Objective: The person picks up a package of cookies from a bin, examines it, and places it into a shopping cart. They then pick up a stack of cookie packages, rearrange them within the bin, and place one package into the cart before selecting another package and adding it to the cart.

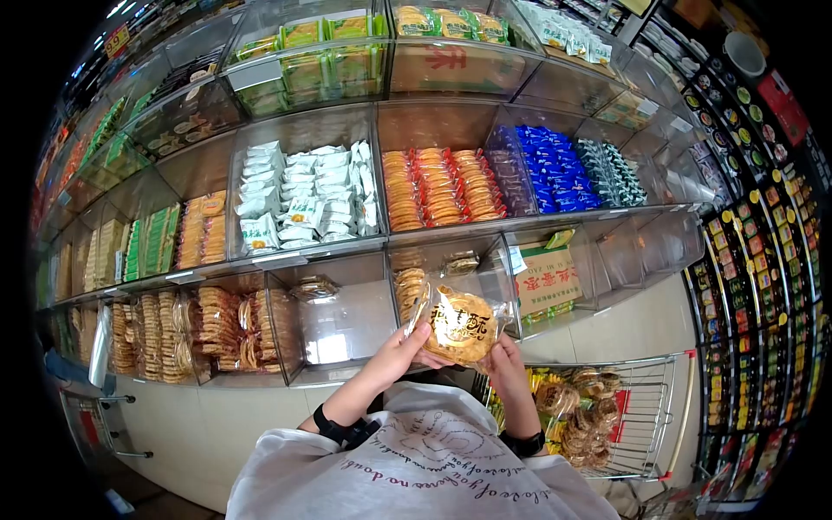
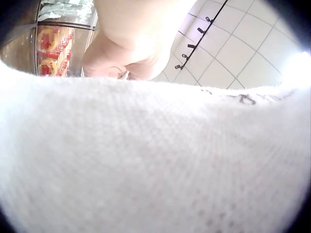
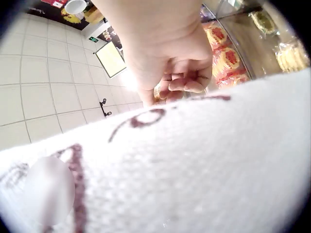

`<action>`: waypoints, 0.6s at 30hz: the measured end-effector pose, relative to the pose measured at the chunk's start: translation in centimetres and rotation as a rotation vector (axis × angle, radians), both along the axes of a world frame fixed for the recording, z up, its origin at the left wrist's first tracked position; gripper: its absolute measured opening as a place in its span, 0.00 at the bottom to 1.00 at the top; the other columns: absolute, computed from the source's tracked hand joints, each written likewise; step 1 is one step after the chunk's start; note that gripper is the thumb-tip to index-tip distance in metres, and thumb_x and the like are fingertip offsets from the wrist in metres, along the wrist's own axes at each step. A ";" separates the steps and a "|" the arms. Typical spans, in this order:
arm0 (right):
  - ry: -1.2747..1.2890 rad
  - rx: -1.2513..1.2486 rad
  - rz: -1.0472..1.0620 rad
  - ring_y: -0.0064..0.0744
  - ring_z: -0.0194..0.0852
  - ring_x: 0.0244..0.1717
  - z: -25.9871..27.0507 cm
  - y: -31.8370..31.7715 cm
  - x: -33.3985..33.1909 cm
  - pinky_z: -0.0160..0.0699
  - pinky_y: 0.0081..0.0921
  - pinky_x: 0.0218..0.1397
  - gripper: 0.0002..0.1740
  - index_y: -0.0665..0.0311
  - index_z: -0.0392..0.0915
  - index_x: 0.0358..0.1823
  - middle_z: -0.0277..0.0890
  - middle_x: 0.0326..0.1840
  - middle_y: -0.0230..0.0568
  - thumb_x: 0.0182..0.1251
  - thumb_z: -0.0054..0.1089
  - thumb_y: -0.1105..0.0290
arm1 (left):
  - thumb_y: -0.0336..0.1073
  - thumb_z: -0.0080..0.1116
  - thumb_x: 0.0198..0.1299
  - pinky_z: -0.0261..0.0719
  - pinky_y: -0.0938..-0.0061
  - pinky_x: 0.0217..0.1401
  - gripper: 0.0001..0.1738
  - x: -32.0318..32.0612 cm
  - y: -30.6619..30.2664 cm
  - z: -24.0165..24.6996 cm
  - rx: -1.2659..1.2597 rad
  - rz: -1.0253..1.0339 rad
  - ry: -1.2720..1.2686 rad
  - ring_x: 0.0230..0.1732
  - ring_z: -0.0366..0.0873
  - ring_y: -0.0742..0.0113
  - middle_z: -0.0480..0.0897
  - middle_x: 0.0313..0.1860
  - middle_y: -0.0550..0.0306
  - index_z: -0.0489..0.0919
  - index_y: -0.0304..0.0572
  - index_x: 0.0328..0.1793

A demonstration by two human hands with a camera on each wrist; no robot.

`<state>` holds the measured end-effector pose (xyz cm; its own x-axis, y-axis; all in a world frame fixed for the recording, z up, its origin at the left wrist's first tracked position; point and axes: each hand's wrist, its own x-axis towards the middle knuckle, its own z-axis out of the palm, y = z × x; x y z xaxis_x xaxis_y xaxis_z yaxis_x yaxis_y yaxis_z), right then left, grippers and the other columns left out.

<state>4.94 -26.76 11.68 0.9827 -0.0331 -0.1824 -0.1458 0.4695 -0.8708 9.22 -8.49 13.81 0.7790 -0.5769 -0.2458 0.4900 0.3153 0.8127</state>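
A clear packet of round golden biscuits (image 1: 464,334) with dark printed lettering is held up in front of the person's chest. My left hand (image 1: 401,353) grips its left side, thumb on the front face. At the packet's lower right edge, my right hand (image 1: 508,360) pinches the wrapper. In the right wrist view the fingers of the right hand (image 3: 177,68) are curled inward; white cloth hides much of that view. The left wrist view shows the back part of the left hand (image 2: 124,53) above white cloth, with the packet hidden.
Tiered clear bins of wrapped snacks (image 1: 308,195) span the front, with blue packets (image 1: 555,169) toward the right. Below stands a bin holding a printed carton (image 1: 550,282). A shopping cart (image 1: 646,416) with several biscuit packets is at the right, beside a dark shelf (image 1: 763,303).
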 end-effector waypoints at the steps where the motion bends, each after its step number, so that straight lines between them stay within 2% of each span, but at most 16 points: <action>1: 0.014 -0.018 0.021 0.11 0.57 0.18 -0.2 0.0 0.0 0.53 0.07 0.20 0.06 0.61 0.66 0.30 0.64 0.19 0.25 0.56 0.46 0.66 | 0.47 0.36 0.58 0.75 0.77 0.34 0.23 0.2 -0.1 -0.2 0.000 -0.004 0.003 0.34 0.75 0.64 0.74 0.39 0.51 0.62 0.33 0.49; 3: 0.007 -0.026 0.018 0.12 0.57 0.18 -0.2 0.0 0.0 0.54 0.08 0.20 0.06 0.61 0.66 0.30 0.64 0.18 0.25 0.56 0.47 0.67 | 0.44 0.39 0.57 0.74 0.77 0.34 0.21 0.5 -0.1 -0.7 0.060 0.100 -0.038 0.35 0.74 0.70 0.74 0.37 0.55 0.64 0.34 0.48; 6: -0.013 -0.029 0.023 0.13 0.59 0.18 -1.0 -0.1 0.3 0.55 0.08 0.20 0.06 0.62 0.66 0.27 0.66 0.18 0.27 0.56 0.47 0.68 | 0.43 0.41 0.57 0.74 0.83 0.32 0.21 1.3 -0.1 -0.9 0.078 0.131 -0.106 0.32 0.73 0.72 0.72 0.38 0.55 0.63 0.35 0.51; 10: -0.021 -0.040 0.044 0.14 0.61 0.19 -1.3 0.5 0.2 0.56 0.09 0.20 0.07 0.62 0.66 0.22 0.68 0.17 0.31 0.55 0.47 0.70 | 0.43 0.44 0.55 0.73 0.82 0.33 0.20 2.0 -0.5 -0.7 0.149 0.222 -0.118 0.32 0.73 0.73 0.72 0.39 0.56 0.65 0.36 0.49; 13: -0.035 -0.042 0.062 0.15 0.62 0.18 -1.0 0.7 -0.2 0.57 0.10 0.21 0.08 0.63 0.67 0.19 0.69 0.17 0.33 0.55 0.47 0.72 | 0.42 0.44 0.55 0.72 0.81 0.36 0.23 2.2 -0.7 -0.3 0.109 0.266 -0.174 0.36 0.72 0.74 0.73 0.39 0.57 0.60 0.37 0.54; 15: -0.073 -0.072 0.088 0.16 0.63 0.18 -1.2 0.8 -0.3 0.59 0.11 0.21 0.07 0.64 0.68 0.20 0.69 0.17 0.33 0.54 0.47 0.73 | 0.39 0.45 0.55 0.71 0.81 0.38 0.29 2.0 -0.4 -0.1 -0.165 0.143 -0.029 0.40 0.70 0.74 0.72 0.41 0.56 0.50 0.40 0.60; 16: -0.112 -0.101 0.115 0.17 0.63 0.17 -1.3 0.9 -0.3 0.60 0.11 0.22 0.07 0.66 0.70 0.20 0.70 0.17 0.34 0.54 0.47 0.74 | 0.39 0.45 0.55 0.71 0.81 0.38 0.29 2.0 -0.5 -0.1 -0.166 0.144 -0.028 0.40 0.70 0.74 0.72 0.41 0.56 0.50 0.40 0.60; 18: -0.084 -0.151 0.147 0.18 0.64 0.18 -0.6 1.4 -0.3 0.62 0.13 0.22 0.06 0.67 0.71 0.22 0.70 0.19 0.34 0.54 0.47 0.74 | 0.34 0.47 0.54 0.70 0.80 0.40 0.35 1.9 -1.0 0.0 -0.119 0.077 -0.179 0.45 0.68 0.72 0.71 0.44 0.54 0.40 0.45 0.63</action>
